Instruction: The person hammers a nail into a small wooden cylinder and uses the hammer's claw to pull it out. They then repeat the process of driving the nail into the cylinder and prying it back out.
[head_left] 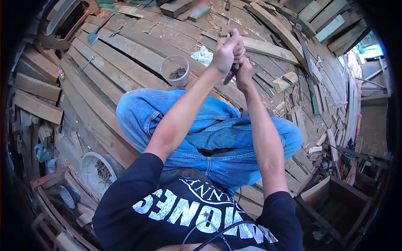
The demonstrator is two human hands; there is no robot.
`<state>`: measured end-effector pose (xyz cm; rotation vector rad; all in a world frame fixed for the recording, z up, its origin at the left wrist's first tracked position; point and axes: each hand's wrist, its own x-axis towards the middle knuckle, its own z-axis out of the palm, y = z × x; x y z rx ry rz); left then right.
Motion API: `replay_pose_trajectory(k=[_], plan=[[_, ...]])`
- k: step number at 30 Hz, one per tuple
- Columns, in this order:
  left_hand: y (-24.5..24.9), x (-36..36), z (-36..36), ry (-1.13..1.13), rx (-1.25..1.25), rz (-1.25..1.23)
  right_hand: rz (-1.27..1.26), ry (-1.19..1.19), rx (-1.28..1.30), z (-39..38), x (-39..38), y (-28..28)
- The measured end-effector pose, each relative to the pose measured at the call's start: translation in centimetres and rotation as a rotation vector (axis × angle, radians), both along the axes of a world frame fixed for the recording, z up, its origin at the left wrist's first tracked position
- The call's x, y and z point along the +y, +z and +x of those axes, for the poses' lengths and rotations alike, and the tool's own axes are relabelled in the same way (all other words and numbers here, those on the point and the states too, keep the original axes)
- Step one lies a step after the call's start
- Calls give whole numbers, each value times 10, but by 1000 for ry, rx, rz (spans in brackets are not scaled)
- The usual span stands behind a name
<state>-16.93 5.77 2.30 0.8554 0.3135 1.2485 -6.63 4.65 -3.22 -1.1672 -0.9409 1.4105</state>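
Grip clamped, left hand (227, 53) and right hand (244, 76) on dark object (231, 73); floorboards (196, 76) between them and tub (162, 69).

Weathered plank floor (130, 54) spreading outward, dark gaps showing; cut boards (37, 104) lying stacked at left; open wooden box (316, 190) sitting lower right; daylight (372, 51) entering upper right.

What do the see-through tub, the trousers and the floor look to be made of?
Tub: smooth clear plastic, probably; its wall is see-through, though glass isn't ruled out.
Trousers: likely denim, faded blue, with heavy stitched seams.
Floor: apparently wood, dull and seemingly unpainted, in long planks with dark gaps.
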Motion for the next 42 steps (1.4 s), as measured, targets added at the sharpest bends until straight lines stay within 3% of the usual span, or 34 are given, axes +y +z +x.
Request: replay_pose_trajectory(k=[3, 6, 7, 11, 13, 17, 22, 26, 32, 35, 39, 42], plan=[[-3, 1, 1, 19, 129, 6, 132, 145, 56, -5, 2, -9], [-5, -4, 11, 92, 251, -2, 40, -117, 132, -14, -3, -15], [-10, -4, 14, 135, 344, 9, 167, -145, -41, -14, -6, -19], [-3, -9, 13, 195, 276, -87, 343, -163, -12, -20, 1, -38], [15, -17, 15, 374, 433, 52, 366, 4, -72, -15, 2, -49], [7, -12, 5, 477, 501, 115, 419, 47, -37, -23, 6, -64], [-1, -4, 9, 470, 344, 27, 547, 49, -91, -22, 6, -41], [12, -7, 7, 392, 154, -56, 409, 70, -59, -16, 9, -45], [6, 0, 4, 404, 191, -95, 462, 35, -138, -23, 10, -44], [6, -5, 9, 421, 135, -218, 285, 119, -107, -16, 9, -55], [-1, -5, 10, 417, 48, -191, 258, 74, -28, -24, 10, -60], [-6, -3, 9, 419, 39, -148, 315, 230, -60, -20, 15, -75]])
